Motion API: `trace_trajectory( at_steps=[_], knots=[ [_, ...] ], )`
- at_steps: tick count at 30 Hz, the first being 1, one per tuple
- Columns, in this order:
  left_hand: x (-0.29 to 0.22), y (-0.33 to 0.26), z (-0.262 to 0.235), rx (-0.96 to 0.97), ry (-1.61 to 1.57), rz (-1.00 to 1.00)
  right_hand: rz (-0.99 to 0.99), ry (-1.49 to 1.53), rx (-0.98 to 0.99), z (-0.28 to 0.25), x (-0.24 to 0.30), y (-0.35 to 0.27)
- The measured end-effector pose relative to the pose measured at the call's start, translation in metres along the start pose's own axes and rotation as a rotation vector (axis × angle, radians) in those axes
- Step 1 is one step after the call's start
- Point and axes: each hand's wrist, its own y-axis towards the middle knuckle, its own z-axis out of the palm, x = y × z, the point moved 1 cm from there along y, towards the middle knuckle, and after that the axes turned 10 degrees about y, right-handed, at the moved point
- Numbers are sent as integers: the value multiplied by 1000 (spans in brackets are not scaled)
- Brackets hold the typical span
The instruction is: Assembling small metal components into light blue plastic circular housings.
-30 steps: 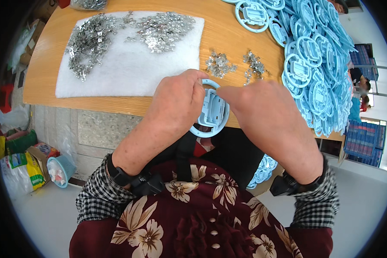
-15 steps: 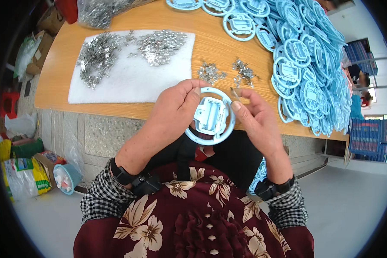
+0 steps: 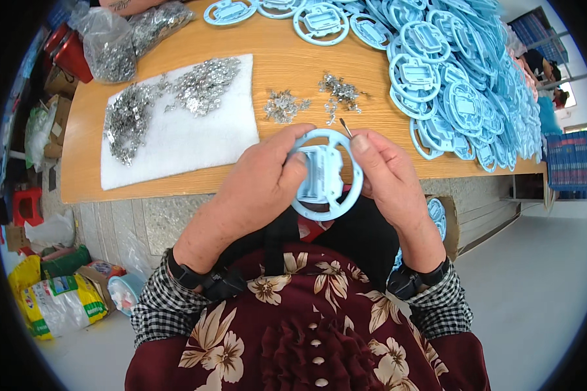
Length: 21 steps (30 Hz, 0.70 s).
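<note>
My left hand [image 3: 254, 173] grips a light blue round plastic part [image 3: 333, 176] by its left rim, the thumb lying over the raised rectangular housing in its middle. The part is tilted above my lap, just off the table's front edge. At its right rim, my right hand [image 3: 391, 179] pinches a thin metal tool [image 3: 346, 128], whose slim tip points up and away from me. The tool's other end is hidden in my fingers. Just beyond the part, two small heaps of little silvery metal pieces [image 3: 284, 106] lie on the wooden table.
A white cloth pad [image 3: 195, 153] with larger piles of metal pieces lies left. Behind it stand filled plastic bags [image 3: 111, 55] and a red container [image 3: 70, 55]. A big pile of blue parts [image 3: 466, 104] covers the table's right; more sit in a box [image 3: 437, 218] below.
The view has shifted, so the table things appear further left. My left thumb has slid lower onto the part's housing. The tool's tip now shows more plainly above my right fingers.
</note>
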Motion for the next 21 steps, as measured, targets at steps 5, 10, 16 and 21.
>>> trace_trajectory(
  at_steps=[5,10,16,21],
  knots=[
    [11,-3,10,168,-881,-300,-226,-82,-78,0,-20,-1],
    [11,-1,17,117,-1003,-219,-333,-266,-73,4,-32,-5],
    [14,2,20,63,-1084,-256,-319,-398,-12,7,-26,-7],
    [12,-1,20,95,-1259,-249,-343,-456,23,3,-23,-2]
  ],
)
